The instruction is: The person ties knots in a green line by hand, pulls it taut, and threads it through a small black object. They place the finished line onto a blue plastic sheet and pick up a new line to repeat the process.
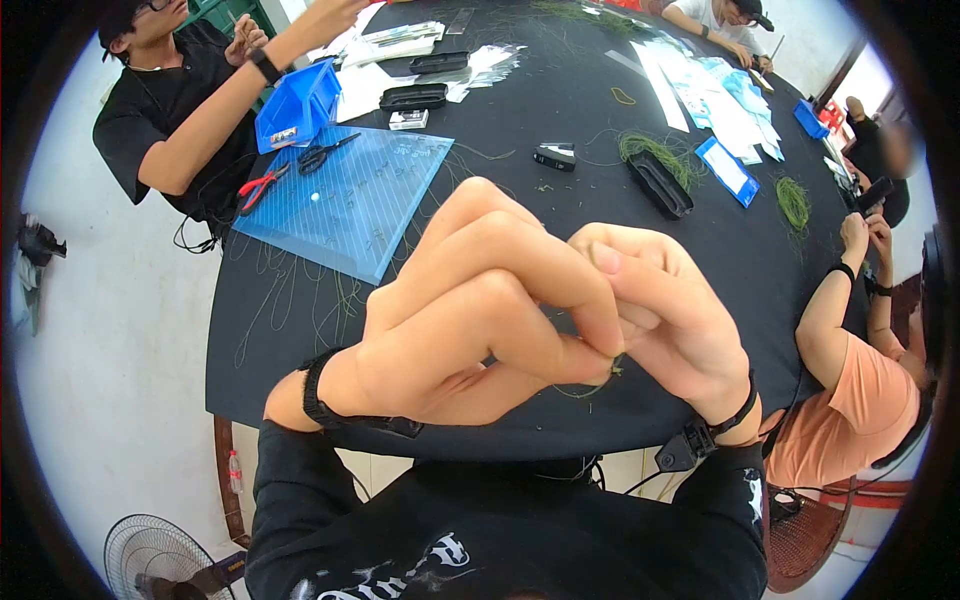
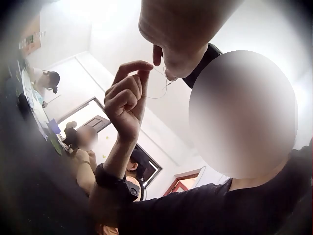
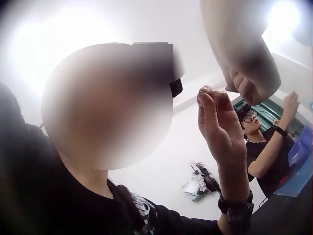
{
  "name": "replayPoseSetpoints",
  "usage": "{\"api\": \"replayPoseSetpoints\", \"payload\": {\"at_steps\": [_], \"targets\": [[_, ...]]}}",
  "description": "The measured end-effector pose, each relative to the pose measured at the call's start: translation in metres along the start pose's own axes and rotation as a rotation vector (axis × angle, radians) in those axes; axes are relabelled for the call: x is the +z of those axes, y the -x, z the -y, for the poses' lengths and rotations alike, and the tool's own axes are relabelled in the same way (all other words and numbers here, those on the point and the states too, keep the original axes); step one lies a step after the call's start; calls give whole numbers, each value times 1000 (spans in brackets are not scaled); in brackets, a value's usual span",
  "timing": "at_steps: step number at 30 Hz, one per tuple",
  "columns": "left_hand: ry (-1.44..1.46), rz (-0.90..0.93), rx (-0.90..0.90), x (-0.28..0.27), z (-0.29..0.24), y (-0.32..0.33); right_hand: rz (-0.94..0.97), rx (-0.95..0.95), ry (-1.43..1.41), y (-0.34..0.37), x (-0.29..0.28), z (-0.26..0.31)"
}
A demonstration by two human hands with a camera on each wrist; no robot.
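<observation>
Both hands are raised close together over the near edge of the black table. My left hand (image 1: 480, 310) pinches a thin greenish thread (image 1: 617, 370) between thumb and index fingertip, its other fingers bent. A small knotted-looking bit of the thread shows at those fingertips. Opposite it, my right hand (image 1: 680, 310) has its thumb laid over bent fingers, its fingertips right beside the left ones. In the left wrist view, the right hand's (image 2: 124, 100) thumb and index tips pinch the thread, which loops loosely across to the left hand. The left fingertips partly hide the thread in the head view.
On the black table (image 1: 520, 100) lie a blue cutting mat (image 1: 390, 190) with red-handled pliers (image 1: 262, 188) and scissors (image 1: 325, 155), a blue bin (image 1: 300, 105), a black stapler-like item (image 1: 555, 156), a black tray (image 1: 660, 185) and green thread bundles (image 1: 792, 203). Other people sit around.
</observation>
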State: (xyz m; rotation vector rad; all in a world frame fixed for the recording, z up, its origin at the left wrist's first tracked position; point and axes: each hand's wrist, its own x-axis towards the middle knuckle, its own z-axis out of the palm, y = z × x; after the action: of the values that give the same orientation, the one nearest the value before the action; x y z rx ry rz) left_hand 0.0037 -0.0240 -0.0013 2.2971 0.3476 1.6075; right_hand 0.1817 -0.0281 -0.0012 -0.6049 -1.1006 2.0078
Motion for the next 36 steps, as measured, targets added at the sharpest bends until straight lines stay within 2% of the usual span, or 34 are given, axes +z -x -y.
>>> {"api": "replayPoseSetpoints", "payload": {"at_steps": [6, 10, 15, 20, 26, 28, 31, 33, 36], "targets": [[4, -19, -32, -2, 3, 1, -73, -129, 220, -11, -1, -13], [23, -58, -56, 0, 3, 2, -34, -95, 401, -10, 0, -9], [0, 2, 14, -1, 9, 0, -35, -325, 755, -13, -5, -13], [108, 1, -62, -1, 14, 3, -130, -366, 1019, -20, -13, -10], [246, -76, -248, -5, 8, -3, -137, -303, 1007, -26, -19, -5], [277, -127, -266, -7, 8, -4, -152, -230, 956, -29, -24, -5], [249, -180, -267, -12, 7, -5, -110, -338, 905, -34, -30, 0], [218, -189, -260, -17, 5, -5, -64, -259, 877, -31, -34, 14], [190, -154, -216, -17, 8, -7, -73, -340, 852, -32, -47, 19]]}}
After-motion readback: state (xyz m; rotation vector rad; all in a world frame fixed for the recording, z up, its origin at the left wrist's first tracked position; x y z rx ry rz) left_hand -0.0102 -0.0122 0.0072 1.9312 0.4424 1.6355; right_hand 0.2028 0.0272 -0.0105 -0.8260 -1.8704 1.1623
